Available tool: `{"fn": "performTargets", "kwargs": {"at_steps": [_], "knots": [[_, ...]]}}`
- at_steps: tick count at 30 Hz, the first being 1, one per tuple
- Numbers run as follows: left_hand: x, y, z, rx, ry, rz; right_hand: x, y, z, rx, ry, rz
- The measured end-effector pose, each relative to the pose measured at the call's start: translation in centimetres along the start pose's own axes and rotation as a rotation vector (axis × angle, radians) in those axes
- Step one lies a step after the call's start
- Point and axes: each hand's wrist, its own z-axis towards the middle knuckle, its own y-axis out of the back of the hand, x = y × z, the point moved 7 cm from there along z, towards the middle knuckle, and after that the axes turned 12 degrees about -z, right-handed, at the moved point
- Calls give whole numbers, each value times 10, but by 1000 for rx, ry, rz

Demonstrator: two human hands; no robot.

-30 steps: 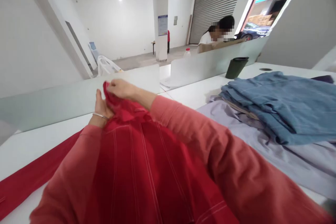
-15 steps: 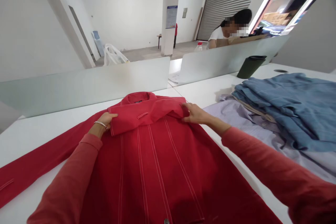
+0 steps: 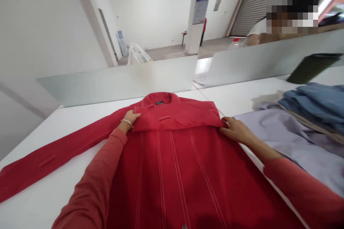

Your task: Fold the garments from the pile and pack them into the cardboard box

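A red jacket [image 3: 166, 171] with pale stitching lies front up on the white table [image 3: 80, 125], collar at the far side. One sleeve [image 3: 177, 116] is folded flat across the chest; the other stretches out to the left. My left hand [image 3: 131, 117] pinches the cuff end of the folded sleeve just below the collar. At the sleeve's shoulder fold, my right hand [image 3: 235, 128] grips the red cloth between thumb and fingers.
Light purple garments [image 3: 268, 125] and blue folded clothes [image 3: 319, 100] are piled on the right. A dark green bin [image 3: 311, 68] stands behind them. Frosted panels [image 3: 120, 82] run along the table's back edge; a person [image 3: 255, 35] sits beyond them.
The folded sleeve, bunched near my right hand before, now lies straighter and flatter across the chest. My right hand has shifted down to the fold's lower corner. The view has turned right to left.
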Motion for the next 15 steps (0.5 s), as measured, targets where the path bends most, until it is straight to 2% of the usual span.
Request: {"fn": "performTargets", "kwargs": {"at_steps": [2, 5, 7, 10, 13, 15], "knots": [[-1, 4, -1, -13, -13, 44, 6, 16, 5, -35, 47, 120], [-5, 8, -2, -62, -65, 130, 28, 43, 13, -164, 148, 261], [-8, 8, -3, -85, -107, 191, 44, 45, 17, -219, 194, 243], [-9, 10, -1, -85, -143, 287, 58, 14, 24, -164, 184, 104], [-8, 16, 3, -89, -160, 393, 60, -25, 24, -63, 191, -24], [-8, 22, 6, -99, -161, 450, 58, -39, 23, -32, 211, -97]]}}
